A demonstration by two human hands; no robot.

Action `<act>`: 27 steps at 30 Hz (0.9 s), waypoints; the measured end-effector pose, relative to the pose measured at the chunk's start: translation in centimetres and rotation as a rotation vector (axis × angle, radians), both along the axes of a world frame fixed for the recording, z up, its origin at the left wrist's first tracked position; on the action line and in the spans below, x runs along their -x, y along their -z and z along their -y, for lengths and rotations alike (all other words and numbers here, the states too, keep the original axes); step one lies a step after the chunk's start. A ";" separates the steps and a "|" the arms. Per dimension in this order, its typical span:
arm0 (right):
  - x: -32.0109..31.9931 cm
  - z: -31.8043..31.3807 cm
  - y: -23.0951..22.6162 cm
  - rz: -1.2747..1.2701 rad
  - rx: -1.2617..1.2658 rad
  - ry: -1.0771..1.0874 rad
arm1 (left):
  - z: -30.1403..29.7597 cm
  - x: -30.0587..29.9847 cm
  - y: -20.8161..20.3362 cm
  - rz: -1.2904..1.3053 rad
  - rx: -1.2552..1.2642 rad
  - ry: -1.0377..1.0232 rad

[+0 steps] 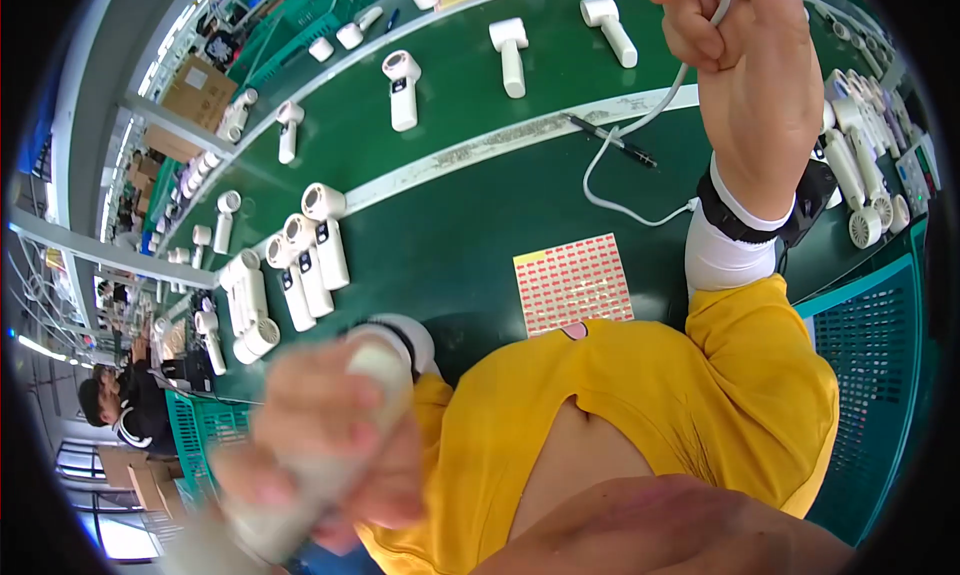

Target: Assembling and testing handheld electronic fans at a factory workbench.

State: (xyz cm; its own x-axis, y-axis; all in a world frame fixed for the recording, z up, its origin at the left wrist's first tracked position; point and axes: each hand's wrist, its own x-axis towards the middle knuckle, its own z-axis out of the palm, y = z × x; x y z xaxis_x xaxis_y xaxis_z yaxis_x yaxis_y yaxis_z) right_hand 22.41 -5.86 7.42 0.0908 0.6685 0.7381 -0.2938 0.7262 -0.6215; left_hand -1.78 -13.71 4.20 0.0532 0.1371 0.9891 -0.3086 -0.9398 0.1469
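My left hand point(300, 415) is close to the camera at the lower left, smeared by motion, its fingers wrapped round the pale handle of a handheld fan point(300, 490). The fan's wider end is blurred near the lower rim. At the top right, my right hand point(700, 20) is raised over the far side of the bench with curled fingers, closed on a white cable point(677, 85). The cable loops down onto the green table to a plug by my right cuff. Its upper end leaves the picture.
Several white handheld fans point(402, 90) lie along the green belt beyond a pale strip. More fans point(300, 275) are grouped at left and right. A sheet of red stickers point(575, 283) and a black pen point(625, 146) lie before me. Green baskets point(870, 375) flank the bench; a person point(125, 400) sits at left.
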 end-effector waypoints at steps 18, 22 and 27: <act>2.9 0.7 1.2 0.780 -0.075 -0.070 | -5.2 -2.7 -0.5 -0.095 0.984 0.360; 3.2 0.7 1.4 0.793 -0.083 -0.177 | -5.2 -2.7 -0.1 -0.153 1.007 0.522; 2.0 0.0 1.2 0.888 -0.128 -0.242 | -6.1 -2.1 1.0 -0.277 0.881 0.633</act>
